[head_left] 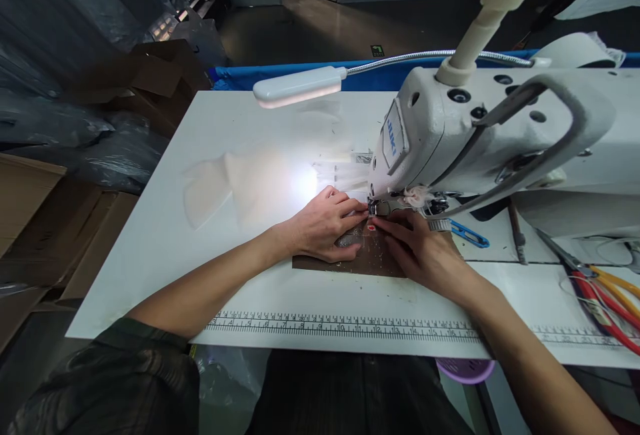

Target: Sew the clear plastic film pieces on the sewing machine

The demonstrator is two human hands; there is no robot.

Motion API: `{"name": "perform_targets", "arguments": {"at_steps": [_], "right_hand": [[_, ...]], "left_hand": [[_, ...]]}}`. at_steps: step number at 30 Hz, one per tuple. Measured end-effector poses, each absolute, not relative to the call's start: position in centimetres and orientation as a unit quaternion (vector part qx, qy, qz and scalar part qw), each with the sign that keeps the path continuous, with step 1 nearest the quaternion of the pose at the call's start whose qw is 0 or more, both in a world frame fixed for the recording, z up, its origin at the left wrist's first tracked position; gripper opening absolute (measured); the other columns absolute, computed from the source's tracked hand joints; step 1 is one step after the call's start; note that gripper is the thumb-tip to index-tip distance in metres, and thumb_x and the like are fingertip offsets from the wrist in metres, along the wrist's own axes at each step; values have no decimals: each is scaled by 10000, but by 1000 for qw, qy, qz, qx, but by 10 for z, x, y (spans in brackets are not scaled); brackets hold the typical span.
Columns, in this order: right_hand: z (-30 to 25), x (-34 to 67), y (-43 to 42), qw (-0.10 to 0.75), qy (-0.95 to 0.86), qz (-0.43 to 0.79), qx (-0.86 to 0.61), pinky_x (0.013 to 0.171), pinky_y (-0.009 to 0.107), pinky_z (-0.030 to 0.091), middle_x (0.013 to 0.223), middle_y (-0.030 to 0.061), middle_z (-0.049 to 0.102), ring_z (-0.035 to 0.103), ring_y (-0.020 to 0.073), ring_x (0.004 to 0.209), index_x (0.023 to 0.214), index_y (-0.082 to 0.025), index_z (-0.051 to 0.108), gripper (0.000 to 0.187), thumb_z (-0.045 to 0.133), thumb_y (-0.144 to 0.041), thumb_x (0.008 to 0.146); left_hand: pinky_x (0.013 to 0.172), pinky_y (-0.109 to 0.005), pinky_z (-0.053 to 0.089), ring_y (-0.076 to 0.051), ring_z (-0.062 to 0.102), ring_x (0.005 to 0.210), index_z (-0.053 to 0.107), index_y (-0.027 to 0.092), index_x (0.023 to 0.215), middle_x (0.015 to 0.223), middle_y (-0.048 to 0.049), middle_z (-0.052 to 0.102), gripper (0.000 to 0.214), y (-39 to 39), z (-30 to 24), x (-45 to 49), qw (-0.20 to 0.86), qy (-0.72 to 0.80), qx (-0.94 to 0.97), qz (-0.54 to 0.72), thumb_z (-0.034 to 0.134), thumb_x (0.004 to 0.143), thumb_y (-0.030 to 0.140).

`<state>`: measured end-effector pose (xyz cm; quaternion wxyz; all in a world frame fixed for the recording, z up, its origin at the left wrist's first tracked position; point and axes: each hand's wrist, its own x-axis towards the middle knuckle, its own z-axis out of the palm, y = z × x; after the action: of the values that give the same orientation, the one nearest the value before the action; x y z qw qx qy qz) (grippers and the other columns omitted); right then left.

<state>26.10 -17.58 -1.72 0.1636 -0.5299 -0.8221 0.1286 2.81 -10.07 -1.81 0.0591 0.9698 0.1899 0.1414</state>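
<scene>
My left hand [334, 225] reaches in from the left with its fingers stretched toward the presser foot [380, 208] of a white sewing machine [430, 135]. Its thumb rests lower, apart from the fingers. From the other side comes my right hand [425, 243], its fingers extended to the front of the foot. Between the fingertips a small light piece with a red mark [371, 227] shows, mostly covered. Whether either hand pinches it is hidden. Both hands lie over a brown plate [325, 263] dotted with bits of lint.
A lamp [300, 86] on a flexible neck lights the white table [150, 222]. Sheer pale fabric [207, 192] lies left. Rightward are a blue thread snipper [470, 234], a brown-handled tool [517, 234] and scissors [600, 295]. A printed ruler [340, 327] follows the front edge; cardboard boxes [70, 222] stand left.
</scene>
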Motion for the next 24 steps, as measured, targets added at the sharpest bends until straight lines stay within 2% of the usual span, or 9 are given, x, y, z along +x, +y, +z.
{"name": "perform_targets", "arguments": {"at_steps": [3, 5, 7, 10, 13, 18, 22, 24], "right_hand": [[-11, 271, -174, 187, -811, 180, -524, 858, 401, 564, 1222, 114, 661, 673, 264, 1039, 1306, -254, 627, 388, 430, -329, 980], [-7, 279, -170, 194, -798, 221, -526, 903, 399, 547, 1167, 96, 692, 665, 264, 1062, 1277, -244, 637, 370, 453, -352, 975], [-5, 286, -164, 179, -788, 261, -528, 872, 375, 551, 1032, 71, 728, 682, 253, 982, 1197, -236, 670, 330, 474, -365, 965], [-7, 289, -155, 176, -769, 285, -545, 781, 364, 557, 857, 46, 730, 685, 247, 839, 970, -222, 711, 289, 444, -332, 958], [-13, 287, -149, 210, -740, 275, -576, 754, 391, 549, 854, 62, 726, 684, 279, 839, 851, -222, 696, 294, 432, -315, 941], [-13, 281, -150, 239, -723, 261, -593, 728, 402, 538, 822, 78, 707, 674, 293, 808, 823, -225, 661, 266, 459, -361, 928], [-9, 284, -158, 211, -743, 288, -566, 771, 396, 535, 964, 82, 700, 656, 280, 895, 936, -224, 644, 245, 508, -425, 912], [-13, 287, -162, 211, -742, 300, -561, 727, 381, 541, 947, 71, 689, 648, 254, 831, 986, -227, 637, 241, 557, -430, 883]], "left_hand": [[841, -421, 423, -264, 561, 937, 629, 130, 1224, 1254, -147, 606, 485, -99, -17, 29, 60, 199, 970, 128, 539, 869, 449], [846, -417, 416, -261, 554, 933, 625, 118, 1234, 1245, -151, 604, 506, -98, -15, 29, 57, 203, 970, 117, 532, 873, 459], [847, -413, 408, -262, 544, 937, 617, 114, 1250, 1220, -150, 608, 519, -98, -14, 29, 52, 210, 971, 103, 515, 884, 468], [833, -411, 399, -271, 532, 952, 611, 120, 1262, 1177, -151, 609, 528, -97, -12, 29, 45, 219, 971, 81, 479, 903, 484], [812, -414, 393, -281, 524, 955, 606, 114, 1267, 1157, -158, 605, 553, -97, -12, 29, 37, 227, 970, 73, 449, 914, 509], [809, -423, 390, -295, 516, 981, 590, 105, 1279, 1164, -168, 597, 568, -97, -14, 29, 32, 232, 970, 69, 426, 921, 515], [827, -431, 396, -302, 515, 1002, 575, 91, 1288, 1191, -177, 584, 580, -98, -15, 29, 37, 234, 969, 73, 432, 920, 516], [843, -437, 398, -307, 515, 1014, 565, 90, 1295, 1218, -180, 575, 586, -98, -16, 29, 43, 234, 968, 74, 435, 918, 519]]}}
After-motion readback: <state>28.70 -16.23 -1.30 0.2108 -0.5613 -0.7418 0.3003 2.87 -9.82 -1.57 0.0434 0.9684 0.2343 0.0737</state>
